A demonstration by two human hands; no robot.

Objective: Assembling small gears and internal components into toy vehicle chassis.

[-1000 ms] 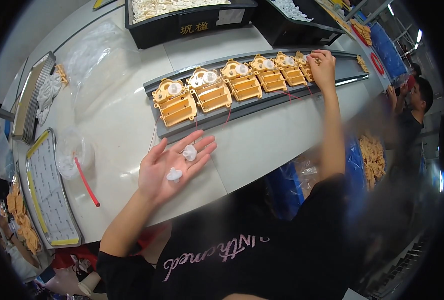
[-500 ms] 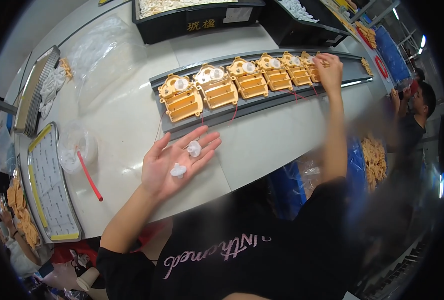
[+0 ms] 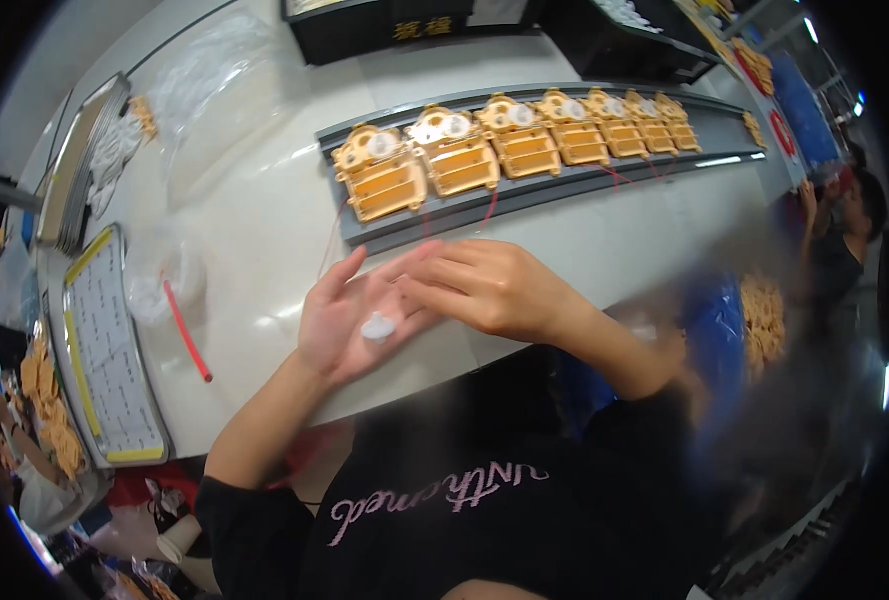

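My left hand (image 3: pixel 350 318) lies palm up over the white table's front edge with a small white plastic piece (image 3: pixel 377 327) resting in the palm. My right hand (image 3: pixel 485 287) is right beside it, its fingertips reaching into the left palm and touching it near the white piece. Whether those fingers pinch anything is hidden. Beyond both hands a grey tray (image 3: pixel 435 220) holds a row of several orange plastic housings (image 3: pixel 380 180) with white round parts on top.
A red pen (image 3: pixel 187 331) and a clear plastic bag (image 3: pixel 160 280) lie left of my hands, next to a yellow-edged clipboard (image 3: pixel 105 350). Black bins (image 3: pixel 405 25) stand at the back. Another person (image 3: pixel 845 240) sits at the right, near orange parts (image 3: pixel 765 320).
My right hand has come back from the far right end of the tray to my left palm. Two white pieces lay in the palm before; one shows now.
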